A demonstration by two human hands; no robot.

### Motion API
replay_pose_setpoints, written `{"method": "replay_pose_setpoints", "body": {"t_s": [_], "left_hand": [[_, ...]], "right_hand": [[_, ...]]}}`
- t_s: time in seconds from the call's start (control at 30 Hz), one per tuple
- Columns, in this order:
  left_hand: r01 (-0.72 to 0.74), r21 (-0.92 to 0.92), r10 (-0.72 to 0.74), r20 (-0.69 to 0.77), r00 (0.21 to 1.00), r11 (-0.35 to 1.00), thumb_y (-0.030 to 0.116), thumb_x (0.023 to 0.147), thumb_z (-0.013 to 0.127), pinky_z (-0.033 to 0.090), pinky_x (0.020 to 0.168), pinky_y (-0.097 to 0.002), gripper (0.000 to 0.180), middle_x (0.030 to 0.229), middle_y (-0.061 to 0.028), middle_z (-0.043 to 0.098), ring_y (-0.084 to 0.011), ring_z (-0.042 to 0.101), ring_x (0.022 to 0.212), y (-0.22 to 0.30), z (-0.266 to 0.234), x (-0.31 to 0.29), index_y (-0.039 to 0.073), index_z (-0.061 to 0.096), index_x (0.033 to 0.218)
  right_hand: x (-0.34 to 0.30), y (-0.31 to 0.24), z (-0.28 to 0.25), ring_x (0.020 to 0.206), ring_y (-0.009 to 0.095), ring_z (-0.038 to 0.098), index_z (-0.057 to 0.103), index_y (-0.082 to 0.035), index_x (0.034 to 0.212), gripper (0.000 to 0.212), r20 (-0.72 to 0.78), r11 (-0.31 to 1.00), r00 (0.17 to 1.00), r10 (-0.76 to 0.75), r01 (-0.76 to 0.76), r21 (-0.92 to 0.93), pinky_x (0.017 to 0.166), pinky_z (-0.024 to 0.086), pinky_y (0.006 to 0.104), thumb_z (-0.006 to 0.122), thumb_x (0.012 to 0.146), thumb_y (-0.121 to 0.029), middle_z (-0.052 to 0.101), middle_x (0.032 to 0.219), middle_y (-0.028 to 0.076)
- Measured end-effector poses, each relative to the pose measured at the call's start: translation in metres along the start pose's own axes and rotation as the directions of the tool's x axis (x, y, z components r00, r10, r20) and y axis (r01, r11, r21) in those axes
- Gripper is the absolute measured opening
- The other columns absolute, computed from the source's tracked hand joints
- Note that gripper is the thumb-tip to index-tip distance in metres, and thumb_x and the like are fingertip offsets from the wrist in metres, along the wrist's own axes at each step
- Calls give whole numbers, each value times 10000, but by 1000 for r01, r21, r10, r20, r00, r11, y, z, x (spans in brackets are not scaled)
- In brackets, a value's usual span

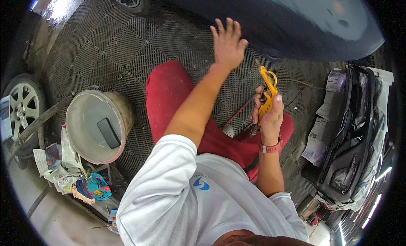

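My left hand (229, 48) is stretched out toward the lower edge of a dark car body panel (292, 28), its fingers spread and nothing in them. Whether the fingertips touch the panel cannot be told. A yellow air blow gun (269, 83) sits in my right hand (272, 115), which is wrapped round its handle above my right knee. The gun's metal nozzle points up toward the panel. Light grey patches show on the panel's dark surface. A thin reddish hose (237, 115) lies near the gun, partly hidden by my hand and leg.
On the left stands a bucket (120, 119) of cloudy water with a dark rectangular block in it. Newspaper and cloths (97, 186) lie below it, near a wheel (25, 102). To the right, a black car bumper (338, 148) rests beside newspaper sheets. Ribbed matting (105, 43) covers the floor.
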State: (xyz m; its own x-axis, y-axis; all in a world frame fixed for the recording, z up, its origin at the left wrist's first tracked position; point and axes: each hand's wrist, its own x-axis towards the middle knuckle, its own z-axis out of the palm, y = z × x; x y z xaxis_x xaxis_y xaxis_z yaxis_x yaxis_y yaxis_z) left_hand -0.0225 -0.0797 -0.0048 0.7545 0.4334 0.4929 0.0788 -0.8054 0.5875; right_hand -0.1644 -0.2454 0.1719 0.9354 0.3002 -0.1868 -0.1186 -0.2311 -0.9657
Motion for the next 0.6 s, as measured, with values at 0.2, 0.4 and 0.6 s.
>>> {"method": "replay_pose_setpoints", "body": {"t_s": [0.2, 0.4, 0.6], "left_hand": [[252, -223, -294, -181, 939, 942, 341, 1070, 489, 66, 1284, -669, 824, 1726, -376, 32, -566, 61, 1599, -16, -13, 16, -141, 127, 1631], [-171, -200, 207, 175, 963, 965, 385, 1057, 524, 158, 1279, -653, 837, 1676, -442, 131, -592, 137, 1576, 51, -5, -30, -148, 196, 1614], [397, -241, -439, -155, 885, 885, 344, 1121, 355, 108, 1285, -644, 765, 1739, -353, -1, -528, 58, 1614, -12, -6, 13, -97, 47, 1664]], "right_hand": [[-1, 0, 3, 473, 75, 450, 599, 21, 1250, 723, 31, 1000, 1000, -2, 2, 0, 402, 381, 222, 359, 1108, -646, 542, 813, 31], [9, 4, 8, 452, 84, 450, 609, 21, 1221, 658, 31, 1000, 999, 16, -15, -16, 397, 385, 231, 323, 1142, -565, 554, 806, 41], [27, 9, 16, 448, 82, 457, 624, 30, 1198, 624, 10, 997, 1000, 13, -12, -80, 394, 383, 234, 316, 1157, -512, 559, 791, 41]]}}
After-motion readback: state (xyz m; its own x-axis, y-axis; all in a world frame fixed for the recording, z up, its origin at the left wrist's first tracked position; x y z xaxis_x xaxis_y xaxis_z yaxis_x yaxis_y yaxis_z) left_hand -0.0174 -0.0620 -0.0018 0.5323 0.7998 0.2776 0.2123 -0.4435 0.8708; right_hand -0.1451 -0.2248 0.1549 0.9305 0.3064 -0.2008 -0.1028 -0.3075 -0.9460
